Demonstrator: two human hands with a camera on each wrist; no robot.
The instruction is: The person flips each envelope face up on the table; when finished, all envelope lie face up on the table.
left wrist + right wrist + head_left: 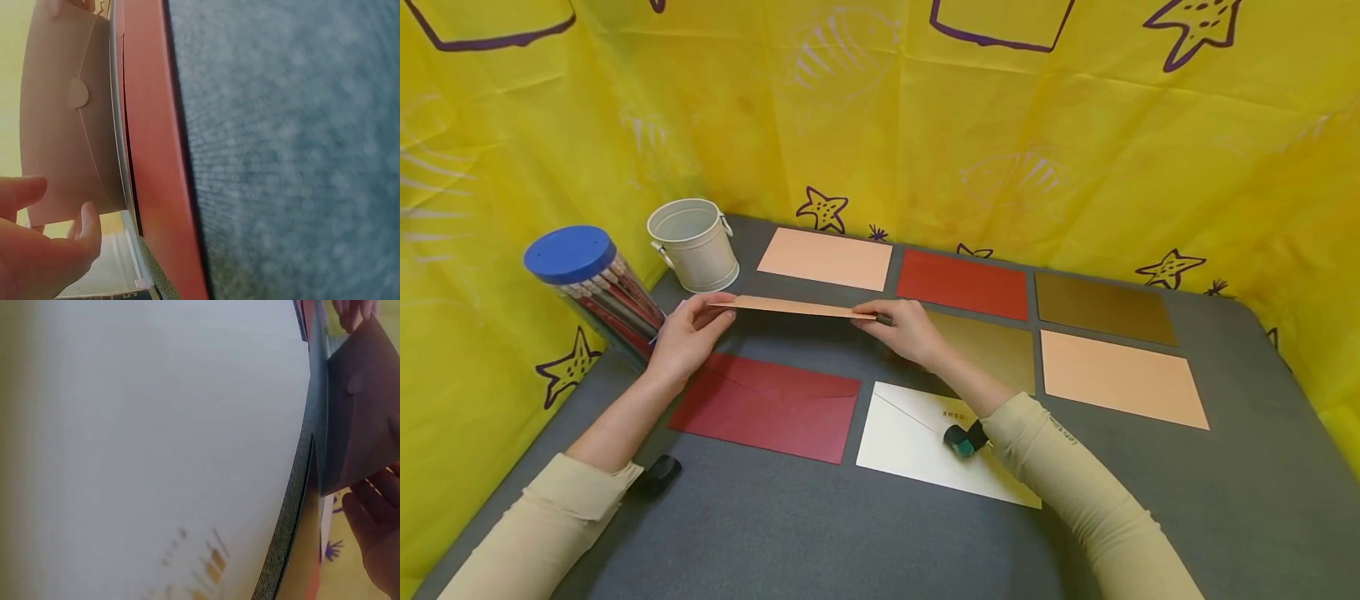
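Peach envelope [797, 308], pinched edgewise by left hand [688, 333] and right hand [906, 331], could slip onto the maroon envelope [775, 410] near them if either grip loosens.

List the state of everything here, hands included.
Held envelope: raised, closed
Left hand: gripping one end
Right hand: gripping the other
Bucket: upright, open
Pencil tub: lid on
Dark red envelope: flat, closed
White envelope: flat, partly hidden
Five farther rectangles: flat

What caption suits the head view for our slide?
Left hand and right hand hold a peach envelope above a grey table bearing a maroon envelope and a white envelope.
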